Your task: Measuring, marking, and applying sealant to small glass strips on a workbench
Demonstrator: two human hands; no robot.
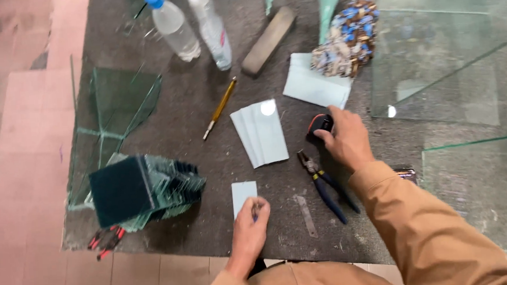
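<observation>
My left hand (249, 232) rests at the table's near edge, fingers pinching the lower corner of a small rectangular glass piece (243, 194). My right hand (346, 139) reaches forward, its fingers closed over a black and orange tape measure (319, 124). Blue-handled pliers (327, 185) lie just below that hand. A few larger cut glass pieces (260, 132) lie stacked in the middle of the dark felt table (193, 93).
A stack of glass pieces (146, 188) sits at left, with broken panes (113, 109) behind. A yellow glass cutter (220, 108), two plastic bottles (172, 25), a grey block (268, 40), a cloth (349, 36) and large glass sheets (452, 62) lie farther back. A metal strip (306, 215) lies near the front edge.
</observation>
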